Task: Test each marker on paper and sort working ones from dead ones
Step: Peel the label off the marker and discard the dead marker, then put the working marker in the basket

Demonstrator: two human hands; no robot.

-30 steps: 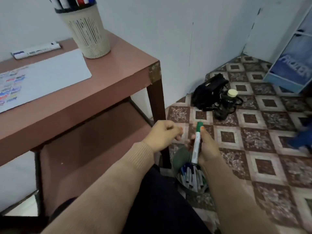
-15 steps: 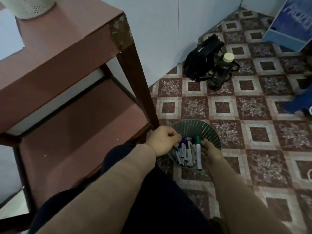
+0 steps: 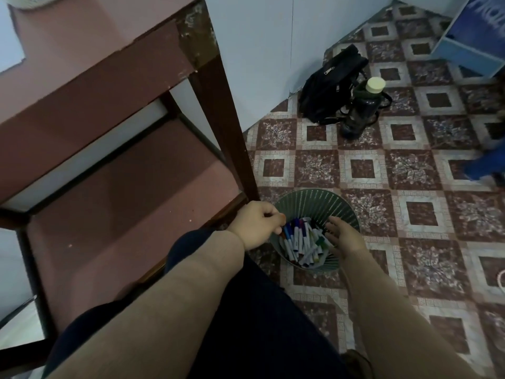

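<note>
A green slotted basket stands on the tiled floor beside the table leg. Inside it lie several white markers with coloured caps, a green-capped one among them on the right. My right hand hovers over the basket's right side with its fingers spread and nothing in it. My left hand sits at the basket's left rim with curled fingers; whether they hold a marker is hidden. Only a corner of the paper shows on the tabletop at the top left.
The brown table fills the left, its leg just behind my left hand, a lower shelf beneath. A black bag and a dark bottle stand by the wall. A blue box sits far right.
My right hand lowered the green-capped marker into the basket and let go of it; its fingers are now spread. The view tilted down from the tabletop to the floor.
</note>
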